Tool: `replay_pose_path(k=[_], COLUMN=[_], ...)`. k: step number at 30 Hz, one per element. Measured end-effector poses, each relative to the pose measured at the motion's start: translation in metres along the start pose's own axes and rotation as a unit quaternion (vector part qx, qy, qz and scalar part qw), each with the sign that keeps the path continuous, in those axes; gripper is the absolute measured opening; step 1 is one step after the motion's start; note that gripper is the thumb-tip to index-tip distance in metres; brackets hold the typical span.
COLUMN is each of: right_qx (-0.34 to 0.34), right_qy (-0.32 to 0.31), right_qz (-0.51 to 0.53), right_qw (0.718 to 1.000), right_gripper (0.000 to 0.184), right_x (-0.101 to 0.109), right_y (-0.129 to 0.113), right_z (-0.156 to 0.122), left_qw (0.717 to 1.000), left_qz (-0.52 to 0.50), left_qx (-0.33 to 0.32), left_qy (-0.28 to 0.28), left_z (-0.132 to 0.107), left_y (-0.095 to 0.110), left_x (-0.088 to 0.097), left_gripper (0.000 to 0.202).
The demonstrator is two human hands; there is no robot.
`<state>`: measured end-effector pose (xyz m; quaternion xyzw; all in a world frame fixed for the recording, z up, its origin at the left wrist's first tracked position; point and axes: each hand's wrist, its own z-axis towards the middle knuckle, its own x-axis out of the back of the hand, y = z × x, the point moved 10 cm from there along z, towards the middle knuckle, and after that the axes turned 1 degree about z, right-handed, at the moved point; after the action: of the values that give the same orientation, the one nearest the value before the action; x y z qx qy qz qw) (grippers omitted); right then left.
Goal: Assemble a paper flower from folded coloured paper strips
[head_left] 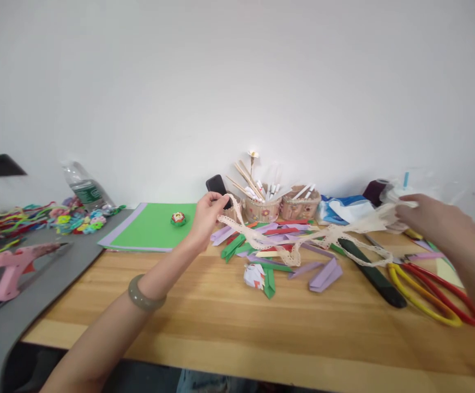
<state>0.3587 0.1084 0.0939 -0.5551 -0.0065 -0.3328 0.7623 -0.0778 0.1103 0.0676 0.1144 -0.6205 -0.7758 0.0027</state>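
My left hand (206,215) pinches one end of a cream lace ribbon (298,245) above the wooden table (229,322). My right hand (433,221), blurred at the far right, grips the other end of the same ribbon. The ribbon sags between the hands in loose loops over a pile of folded purple, green and red paper strips (278,251). A small folded paper flower (254,274) lies in front of the pile. A green bangle (143,297) sits on my left wrist.
Green and purple sheets (147,229) with a small paper ornament (178,219) lie at left. Baskets of sticks and pens (280,204), a phone (217,186), a bottle (85,188), a pink glue gun (14,265), scissors with yellow and red handles (429,295) surround the work area.
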Motion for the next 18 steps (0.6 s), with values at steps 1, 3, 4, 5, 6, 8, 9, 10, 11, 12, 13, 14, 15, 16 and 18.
replay_pose_path(k=[1, 3, 4, 5, 6, 8, 9, 10, 11, 12, 13, 14, 15, 16, 18], right_qx=[0.004, 0.028, 0.044, 0.066, 0.091, 0.129, 0.139, 0.143, 0.142, 0.133, 0.119, 0.100, 0.080, 0.058, 0.014], right_qy=[-0.018, -0.067, -0.096, -0.139, -0.178, -0.252, -0.286, -0.312, -0.332, -0.344, -0.351, -0.348, -0.330, -0.296, -0.202], right_qz=[-0.021, -0.049, -0.055, -0.052, -0.041, -0.010, 0.005, 0.019, 0.030, 0.037, 0.040, 0.042, 0.046, 0.051, 0.067], right_qw=[1.000, 0.996, 0.993, 0.987, 0.979, 0.959, 0.948, 0.939, 0.932, 0.929, 0.928, 0.931, 0.939, 0.952, 0.977], right_gripper=[0.010, 0.009, 0.012, 0.024, 0.044, 0.081, 0.091, 0.093, 0.086, 0.069, 0.048, 0.031, 0.019, 0.011, 0.011], right_x=[-0.010, -0.040, -0.060, -0.084, -0.109, -0.156, -0.176, -0.193, -0.205, -0.213, -0.215, -0.212, -0.203, -0.187, -0.145], right_y=[-0.002, -0.015, -0.025, -0.037, -0.051, -0.080, -0.092, -0.102, -0.109, -0.112, -0.112, -0.109, -0.103, -0.095, -0.078], right_z=[-0.003, -0.016, -0.026, -0.039, -0.052, -0.080, -0.092, -0.099, -0.102, -0.099, -0.093, -0.081, -0.066, -0.048, -0.011], left_qw=[1.000, 0.999, 0.999, 0.999, 0.998, 0.996, 0.992, 0.987, 0.983, 0.981, 0.979, 0.978, 0.975, 0.969, 0.959], left_qz=[0.003, 0.001, -0.002, -0.004, -0.009, -0.018, -0.037, -0.056, -0.071, -0.084, -0.099, -0.114, -0.133, -0.151, -0.168], left_qx=[-0.012, -0.026, -0.031, -0.035, -0.043, -0.066, -0.090, -0.105, -0.113, -0.123, -0.137, -0.157, -0.177, -0.197, -0.207], left_qy=[-0.008, -0.024, -0.032, -0.040, -0.050, -0.065, -0.085, -0.106, -0.125, -0.127, -0.111, -0.074, -0.034, 0.008, 0.094], left_z=[0.002, 0.004, 0.005, 0.006, 0.007, 0.006, 0.005, 0.004, 0.004, 0.006, 0.010, 0.014, 0.020, 0.025, 0.034], left_y=[0.004, 0.010, 0.014, 0.017, 0.023, 0.038, 0.050, 0.061, 0.072, 0.084, 0.096, 0.109, 0.121, 0.131, 0.137], left_x=[-0.003, -0.009, -0.013, -0.017, -0.024, -0.039, -0.050, -0.061, -0.070, -0.074, -0.071, -0.060, -0.045, -0.026, 0.015], left_gripper=[0.020, 0.018, 0.017, 0.017, 0.016, 0.017, 0.016, 0.015, 0.014, 0.015, 0.016, 0.018, 0.020, 0.022, 0.023])
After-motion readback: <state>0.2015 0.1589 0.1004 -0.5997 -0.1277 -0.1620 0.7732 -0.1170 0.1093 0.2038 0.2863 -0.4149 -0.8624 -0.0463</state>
